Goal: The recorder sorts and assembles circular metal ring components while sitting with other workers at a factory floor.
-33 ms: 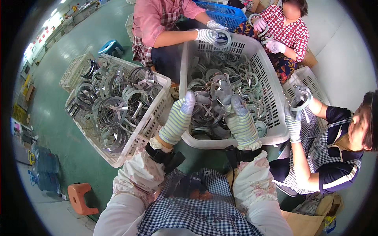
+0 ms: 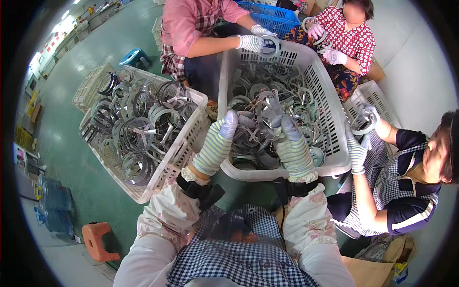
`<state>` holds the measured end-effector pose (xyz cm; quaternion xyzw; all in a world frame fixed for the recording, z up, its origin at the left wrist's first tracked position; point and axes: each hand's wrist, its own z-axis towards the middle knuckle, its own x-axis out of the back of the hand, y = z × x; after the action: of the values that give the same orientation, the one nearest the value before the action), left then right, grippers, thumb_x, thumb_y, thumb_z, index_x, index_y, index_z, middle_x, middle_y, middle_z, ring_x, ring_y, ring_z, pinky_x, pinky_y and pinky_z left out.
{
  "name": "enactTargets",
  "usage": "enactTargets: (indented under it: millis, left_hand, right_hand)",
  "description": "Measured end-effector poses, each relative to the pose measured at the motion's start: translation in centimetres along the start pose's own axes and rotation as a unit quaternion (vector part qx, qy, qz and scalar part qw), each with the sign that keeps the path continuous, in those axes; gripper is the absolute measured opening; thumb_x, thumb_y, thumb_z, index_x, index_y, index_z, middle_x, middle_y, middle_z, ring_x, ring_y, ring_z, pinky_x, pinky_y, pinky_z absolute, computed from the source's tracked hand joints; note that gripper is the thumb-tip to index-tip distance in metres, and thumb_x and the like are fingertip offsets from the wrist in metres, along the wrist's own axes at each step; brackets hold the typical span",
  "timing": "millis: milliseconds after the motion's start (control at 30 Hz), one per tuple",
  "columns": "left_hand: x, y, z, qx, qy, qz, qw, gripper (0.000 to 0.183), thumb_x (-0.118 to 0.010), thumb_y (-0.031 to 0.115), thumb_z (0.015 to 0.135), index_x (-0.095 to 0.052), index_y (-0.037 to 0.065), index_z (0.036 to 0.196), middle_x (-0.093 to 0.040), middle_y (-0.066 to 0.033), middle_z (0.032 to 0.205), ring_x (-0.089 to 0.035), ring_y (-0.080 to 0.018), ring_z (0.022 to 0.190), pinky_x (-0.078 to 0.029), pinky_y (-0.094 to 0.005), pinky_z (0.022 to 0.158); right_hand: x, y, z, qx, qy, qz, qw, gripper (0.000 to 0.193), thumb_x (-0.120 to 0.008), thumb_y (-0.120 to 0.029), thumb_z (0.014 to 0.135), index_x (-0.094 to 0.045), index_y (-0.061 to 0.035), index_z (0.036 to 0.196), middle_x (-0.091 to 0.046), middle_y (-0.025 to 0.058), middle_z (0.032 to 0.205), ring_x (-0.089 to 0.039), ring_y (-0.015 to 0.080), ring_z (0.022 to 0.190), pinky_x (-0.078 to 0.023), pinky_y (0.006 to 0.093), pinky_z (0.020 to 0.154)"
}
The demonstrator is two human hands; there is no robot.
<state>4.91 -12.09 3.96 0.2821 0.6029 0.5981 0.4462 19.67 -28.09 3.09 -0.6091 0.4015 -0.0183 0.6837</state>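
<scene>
Both my hands wear striped gloves with grey fingertips and reach over the near side of a large white crate [image 2: 330,168] heaped with grey metal rings, some with shiny clasps. My left hand [image 2: 215,146] is at the crate's near left; its thumb points up, apart from the grey fingers that stretch in among the rings. My right hand [image 2: 292,143] is near the middle, thumb raised and fingers curled at a grey metal ring [image 2: 260,106]. Its fingers partly cover that ring. The undersides of both hands are hidden.
A second white crate [image 2: 179,165] full of rings stands at left. Three co-workers handle rings: one in pink [image 2: 179,28] across the crate, one in red pattern [image 2: 356,40] at far right, one in dark sleeves [image 2: 404,210] at right. An orange stool [image 2: 95,239] stands lower left.
The fingers of my right hand have shifted slightly at the ring. The co-worker at right has tilted the ring in their hands. My left hand looks unmoved.
</scene>
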Motion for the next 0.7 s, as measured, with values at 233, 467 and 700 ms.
enactTargets:
  millis: [233,467,700]
  left_hand:
    - [0.0,0.8,0.0,0.047,-0.014,-0.014,0.999,0.057,-0.049,0.052,0.097,-0.069,-0.001,0.088,-0.066,-0.0119,0.109,-0.062,-0.0166,0.089,-0.049,-0.0301,0.083]
    - [0.1,0.5,0.5,0.065,-0.016,-0.020,0.998,0.059,-0.051,0.053,0.095,-0.066,0.000,0.076,-0.067,-0.0121,0.102,-0.059,-0.0137,0.076,-0.047,-0.0276,0.072]
    - [-0.4,2.2,0.1,0.107,-0.040,0.036,0.993,0.049,-0.055,0.050,0.094,-0.069,0.005,0.079,-0.063,0.0011,0.070,-0.051,-0.0055,0.064,-0.037,-0.0213,0.060]
  right_hand:
    - [-0.5,-0.2,0.8,0.070,-0.068,0.101,0.990,0.070,-0.063,-0.037,0.093,-0.034,-0.0024,0.147,-0.044,0.0133,0.144,-0.043,0.0264,0.132,-0.032,0.0463,0.113]
    - [0.5,0.0,0.8,0.029,-0.087,0.108,0.990,0.071,-0.060,-0.041,0.094,-0.031,-0.0065,0.149,-0.043,0.0133,0.145,-0.042,0.0262,0.132,-0.034,0.0463,0.112]
    - [-1.2,0.0,0.0,0.115,-0.069,0.002,0.991,0.037,-0.065,-0.038,0.093,-0.065,-0.0044,0.109,-0.051,0.0124,0.140,-0.052,0.0207,0.122,-0.043,0.0353,0.101]
